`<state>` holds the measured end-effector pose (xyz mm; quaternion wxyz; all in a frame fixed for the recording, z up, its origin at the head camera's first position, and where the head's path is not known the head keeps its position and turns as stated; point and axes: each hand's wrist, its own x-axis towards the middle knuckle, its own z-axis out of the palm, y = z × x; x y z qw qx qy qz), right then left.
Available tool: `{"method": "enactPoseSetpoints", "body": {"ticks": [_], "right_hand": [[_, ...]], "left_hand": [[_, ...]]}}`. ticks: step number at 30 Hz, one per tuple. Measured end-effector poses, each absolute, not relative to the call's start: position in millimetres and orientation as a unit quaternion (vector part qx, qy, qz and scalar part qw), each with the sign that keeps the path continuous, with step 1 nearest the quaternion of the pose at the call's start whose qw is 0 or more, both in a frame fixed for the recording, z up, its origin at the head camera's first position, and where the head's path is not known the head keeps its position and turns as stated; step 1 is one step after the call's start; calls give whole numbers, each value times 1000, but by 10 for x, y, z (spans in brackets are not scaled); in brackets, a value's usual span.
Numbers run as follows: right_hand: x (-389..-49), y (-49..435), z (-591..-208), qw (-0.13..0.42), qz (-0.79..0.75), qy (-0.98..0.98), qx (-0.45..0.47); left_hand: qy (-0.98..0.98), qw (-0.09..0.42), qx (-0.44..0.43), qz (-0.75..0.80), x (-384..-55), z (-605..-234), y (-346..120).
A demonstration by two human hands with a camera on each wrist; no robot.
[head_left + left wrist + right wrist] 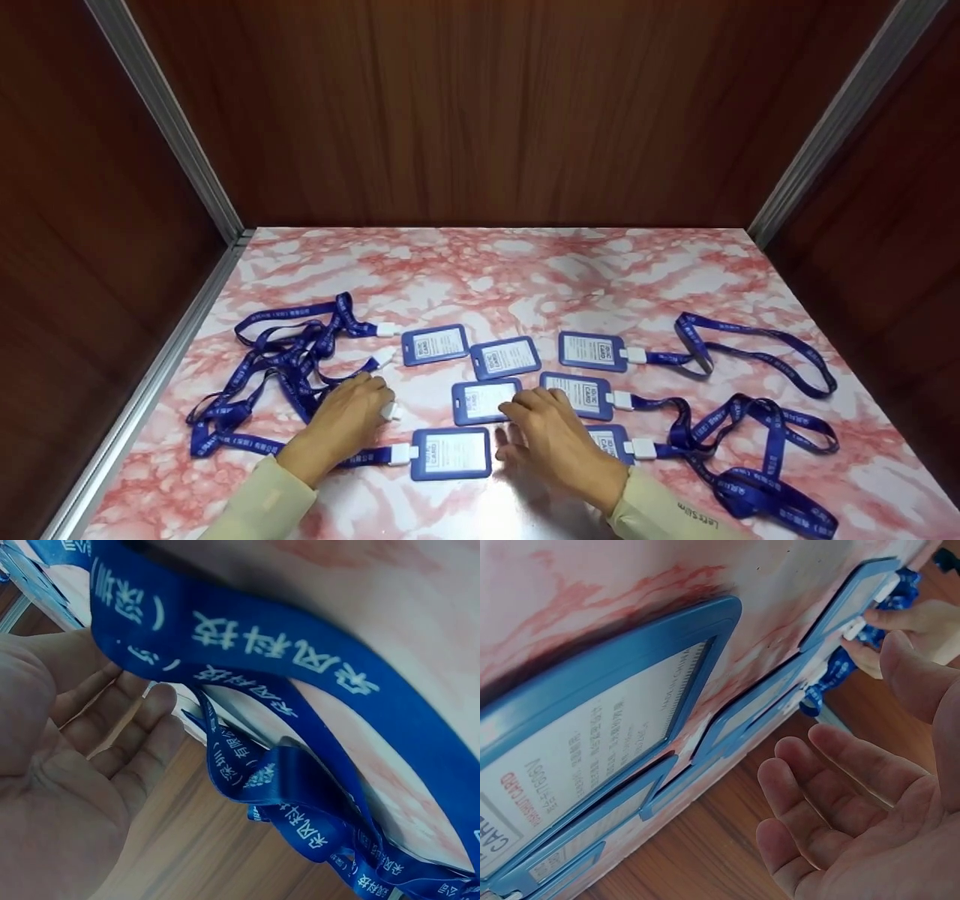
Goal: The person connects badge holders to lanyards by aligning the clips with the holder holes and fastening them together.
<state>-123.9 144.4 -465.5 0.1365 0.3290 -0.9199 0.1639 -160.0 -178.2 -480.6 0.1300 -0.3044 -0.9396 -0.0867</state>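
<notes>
My left hand [351, 420] pinches a blue lanyard by its white clip [391, 411] between thumb and forefinger; the clip also shows between the fingertips in the right wrist view. Printed lanyard straps [285, 652] loop past this hand. A blue-framed card holder [480, 391] lies flat, unattached, just right of the clip. At its right edge are the fingertips of my right hand [555, 439], which is loosely bent with nothing in its grasp. Below, another card holder [480, 474] is joined to a lanyard clip [403, 454]. Part of a card holder [611, 439] is hidden behind the right hand.
Two loose card holders [435, 345] [517, 356] lie farther back. On the right, card holders [592, 351] [577, 394] are attached to lanyards [757, 442]. Tangled lanyards [300, 360] cover the left side. Brown wood panels [487, 112] enclose the marbled table [510, 277].
</notes>
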Motion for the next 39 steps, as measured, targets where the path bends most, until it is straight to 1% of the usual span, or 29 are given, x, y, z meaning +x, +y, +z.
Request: {"method": "enactPoseSetpoints", "body": {"ticks": [13, 24, 30, 39], "right_hand": [[-1309, 1463, -4646, 179, 143, -913, 338], [-1391, 1492, -4652, 131, 169, -922, 324], [-1429, 1508, -4666, 126, 192, -919, 322], [-1479, 1504, -4680, 128, 196, -922, 310]], "left_hand": [[-947, 126, -286, -79, -1571, -4786, -1742], [-944, 132, -286, -94, -1537, -4766, -1728], [-945, 126, -283, -108, -1506, -4744, -1727], [-945, 131, -279, -113, -1486, -4750, -1742]]}}
